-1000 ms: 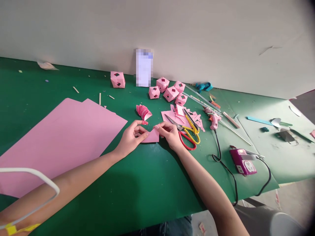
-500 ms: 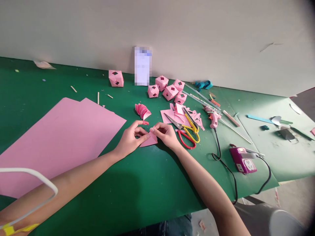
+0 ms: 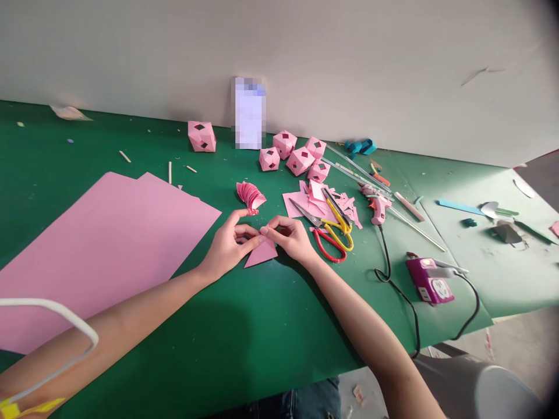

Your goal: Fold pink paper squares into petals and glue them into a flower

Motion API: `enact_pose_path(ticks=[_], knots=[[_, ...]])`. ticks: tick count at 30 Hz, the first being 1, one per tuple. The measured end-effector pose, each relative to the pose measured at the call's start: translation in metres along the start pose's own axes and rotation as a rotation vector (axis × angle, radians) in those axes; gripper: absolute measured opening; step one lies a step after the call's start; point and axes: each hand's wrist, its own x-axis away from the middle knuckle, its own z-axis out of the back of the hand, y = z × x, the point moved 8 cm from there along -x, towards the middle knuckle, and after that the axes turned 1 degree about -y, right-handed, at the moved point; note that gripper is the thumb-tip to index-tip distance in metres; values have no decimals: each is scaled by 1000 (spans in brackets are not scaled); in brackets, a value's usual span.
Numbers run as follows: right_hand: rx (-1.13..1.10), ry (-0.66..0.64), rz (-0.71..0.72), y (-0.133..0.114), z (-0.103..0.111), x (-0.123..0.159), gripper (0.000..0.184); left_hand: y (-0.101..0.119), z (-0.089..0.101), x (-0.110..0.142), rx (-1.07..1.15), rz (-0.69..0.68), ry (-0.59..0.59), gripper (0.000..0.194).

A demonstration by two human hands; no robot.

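Note:
A small folded piece of pink paper (image 3: pixel 262 254) is pinched at its top between both hands, its wider end toward me. My left hand (image 3: pixel 230 243) grips it from the left with thumb and fingers, the raised index fingertip wrapped in something red and white. My right hand (image 3: pixel 292 240) holds the same edge from the right, thumb pressed on it. Fingers hide the upper part of the paper. Just beyond the left fingertip lies a fanned stack of folded pink pieces (image 3: pixel 250 195). Right of my right hand are scissors (image 3: pixel 331 235) with red and yellow handles.
Large pink sheets (image 3: pixel 117 233) cover the left of the green table (image 3: pixel 209 331). Several pink paper polyhedra (image 3: pixel 300 161) and a phone (image 3: pixel 250 116) stand at the back. A glue gun (image 3: pixel 379 209), pink scraps (image 3: pixel 305 203) and a purple power socket (image 3: pixel 430 282) are right.
The folded paper has turned slightly, and more of its triangular face shows. Both hands still pinch it. The whole view has shifted a little.

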Motion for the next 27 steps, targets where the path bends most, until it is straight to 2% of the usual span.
enact_pose_path(ticks=[10,16,27], knots=[[-51,-12,-56,4,-1,0,40,3,1,0,-10,-46,-8,64],[-157,-53,-50,-1,-1,-2,46,5,-3,1,-69,-71,-52,61],[-98,-39,-41,-2,-4,1,43,7,-5,1,-76,-88,-86,63]])
